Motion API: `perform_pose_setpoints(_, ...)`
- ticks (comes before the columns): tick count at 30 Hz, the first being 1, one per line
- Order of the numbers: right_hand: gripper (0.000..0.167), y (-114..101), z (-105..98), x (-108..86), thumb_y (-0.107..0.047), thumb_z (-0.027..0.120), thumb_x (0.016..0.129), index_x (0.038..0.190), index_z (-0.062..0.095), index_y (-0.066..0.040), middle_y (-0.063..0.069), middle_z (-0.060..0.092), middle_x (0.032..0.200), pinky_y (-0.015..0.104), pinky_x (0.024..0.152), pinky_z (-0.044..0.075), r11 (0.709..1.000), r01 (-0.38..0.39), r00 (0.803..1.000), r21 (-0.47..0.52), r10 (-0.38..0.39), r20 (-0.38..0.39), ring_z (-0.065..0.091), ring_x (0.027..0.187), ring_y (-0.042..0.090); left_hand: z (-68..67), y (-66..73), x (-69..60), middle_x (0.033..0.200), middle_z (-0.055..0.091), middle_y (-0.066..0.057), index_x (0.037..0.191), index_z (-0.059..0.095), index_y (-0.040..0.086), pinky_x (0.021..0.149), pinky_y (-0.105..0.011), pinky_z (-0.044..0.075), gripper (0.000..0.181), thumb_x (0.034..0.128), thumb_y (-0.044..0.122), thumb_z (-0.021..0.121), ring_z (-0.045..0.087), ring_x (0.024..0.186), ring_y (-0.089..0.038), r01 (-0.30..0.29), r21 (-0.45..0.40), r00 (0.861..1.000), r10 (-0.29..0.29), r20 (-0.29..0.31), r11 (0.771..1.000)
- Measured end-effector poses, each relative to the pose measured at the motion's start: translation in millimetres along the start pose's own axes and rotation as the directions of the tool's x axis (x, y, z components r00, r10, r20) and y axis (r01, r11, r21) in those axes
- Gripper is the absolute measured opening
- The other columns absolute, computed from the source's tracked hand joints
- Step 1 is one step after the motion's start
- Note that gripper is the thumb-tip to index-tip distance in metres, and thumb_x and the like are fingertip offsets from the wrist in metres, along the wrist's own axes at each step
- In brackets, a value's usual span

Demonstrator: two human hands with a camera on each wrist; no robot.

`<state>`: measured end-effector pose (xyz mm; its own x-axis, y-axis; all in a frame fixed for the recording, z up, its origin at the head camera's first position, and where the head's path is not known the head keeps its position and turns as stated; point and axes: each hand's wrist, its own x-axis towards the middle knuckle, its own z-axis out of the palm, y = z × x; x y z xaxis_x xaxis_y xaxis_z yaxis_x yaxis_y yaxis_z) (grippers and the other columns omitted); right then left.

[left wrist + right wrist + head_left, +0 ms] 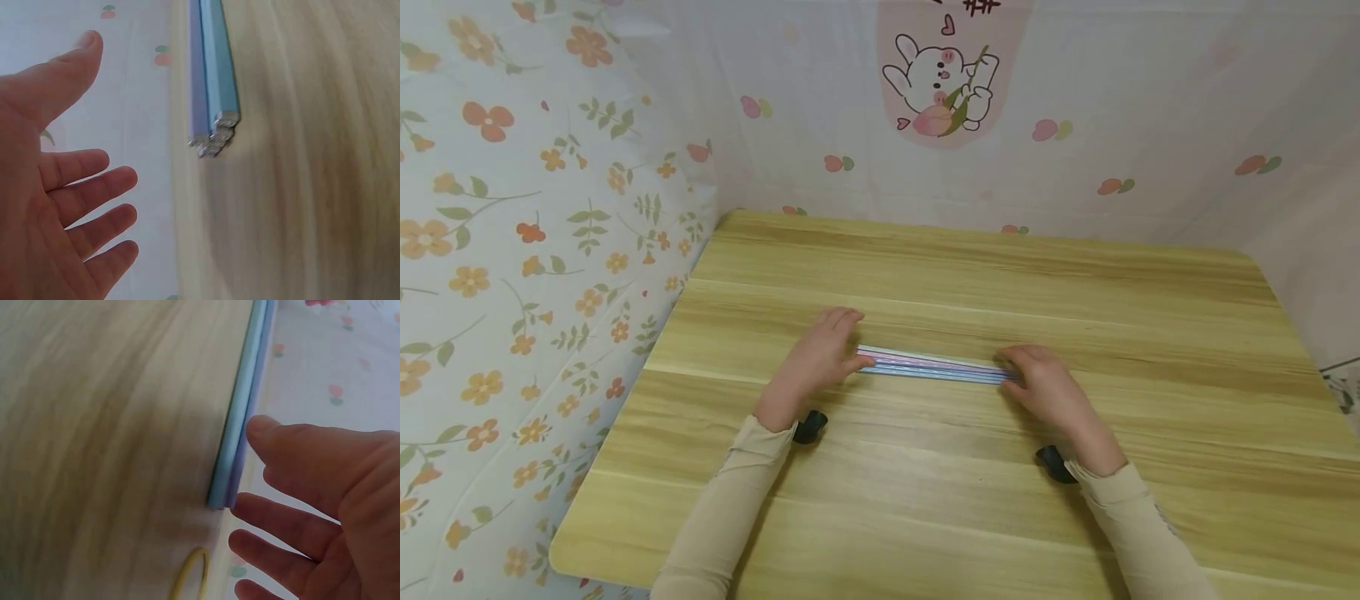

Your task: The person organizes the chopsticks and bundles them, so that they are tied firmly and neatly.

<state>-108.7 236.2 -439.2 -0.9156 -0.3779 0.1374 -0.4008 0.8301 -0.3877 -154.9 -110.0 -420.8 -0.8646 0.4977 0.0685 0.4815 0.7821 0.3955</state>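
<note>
A bundle of long, thin pastel sticks (936,367) in blue, pink and purple lies across the wooden table. In the left wrist view the stick ends (215,134) look rough and silvery. Beside that end, my left hand (820,358) hovers with thumb and fingers spread, gripping nothing. My right hand (1048,387) is at the other end. In the right wrist view its thumb and fingers are apart, close to the sticks (240,419); whether they touch I cannot tell. Near that end is a thin yellow loop (181,575), partly cut off by the frame edge.
The wooden tabletop (925,500) has rounded corners. Behind it hangs a pale curtain (1112,108) with a rabbit print, and a floral cloth (512,292) covers the left side. Small black devices (810,427) sit at both wrists.
</note>
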Motion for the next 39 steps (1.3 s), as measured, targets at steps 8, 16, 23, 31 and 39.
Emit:
perform_pose_setpoints(8, 0.040, -1.1, 7.8, 3.9, -0.006, 0.078, 0.075, 0.112, 0.064, 0.003, 0.019, 0.064, 0.106, 0.049, 0.089, 0.046, 0.998, 0.020, 0.999, -0.057, -0.023, -0.044, 0.058, 0.101, 0.037, 12.0, 2.1, 6.9, 0.142, 0.045, -0.020, 0.142, 0.036, -0.003, 0.113, -0.044, 0.027, 0.082, 0.0829, 0.043, 0.070, 0.038, 0.134, -0.035, -0.020, -0.001, 0.997, 0.020, 0.075, 1.000)
perform_pose_setpoints(16, 0.037, -5.1, 9.6, 7.2, -0.005, 0.078, 0.074, 0.108, 0.066, 0.005, 0.017, 0.063, 0.097, 0.047, 0.080, 0.049, 0.995, 0.031, 0.998, -0.098, -0.036, -0.042, 0.059, 0.091, 0.034, 21.0, 6.5, 8.4, 0.137, 0.050, -0.016, 0.136, 0.044, 0.000, 0.114, -0.050, 0.023, 0.068, 0.0842, 0.035, 0.071, 0.043, 0.130, -0.033, -0.044, 0.048, 0.993, 0.039, 0.109, 0.998)
perform_pose_setpoints(23, 0.032, -6.5, 9.8, 8.6, -0.004, 0.079, 0.073, 0.102, 0.068, 0.005, 0.014, 0.063, 0.091, 0.044, 0.074, 0.050, 0.993, 0.044, 0.998, -0.106, -0.049, -0.044, 0.059, 0.084, 0.030, 26.4, 6.4, 8.0, 0.125, 0.057, -0.012, 0.120, 0.054, 0.003, 0.113, -0.052, 0.022, 0.047, 0.0819, 0.021, 0.074, 0.048, 0.124, -0.029, -0.060, 0.084, 0.995, 0.052, 0.089, 0.995)
perform_pose_setpoints(31, 0.020, -9.1, 13.1, 9.2, -0.003, 0.077, 0.075, 0.092, 0.068, 0.003, 0.011, 0.061, 0.086, 0.041, 0.073, 0.050, 0.996, 0.033, 0.999, -0.085, -0.036, -0.039, 0.058, 0.082, 0.027, 27.1, 8.8, 5.9, 0.115, 0.059, -0.013, 0.112, 0.057, 0.001, 0.110, -0.049, 0.030, 0.036, 0.0808, 0.011, 0.072, 0.052, 0.116, -0.031, -0.119, 0.114, 0.992, 0.113, 0.054, 0.986)
perform_pose_setpoints(39, 0.016, -9.4, 12.8, 9.8, 0.000, 0.076, 0.075, 0.086, 0.064, 0.001, 0.010, 0.060, 0.083, 0.040, 0.070, 0.048, 0.999, -0.010, 0.999, -0.041, 0.009, -0.036, 0.055, 0.078, 0.026, 27.3, 11.5, 7.6, 0.104, 0.056, -0.008, 0.109, 0.065, 0.005, 0.101, -0.042, 0.038, 0.026, 0.0834, 0.009, 0.067, 0.054, 0.105, -0.028, -0.134, 0.136, 0.990, 0.126, 0.065, 0.982)
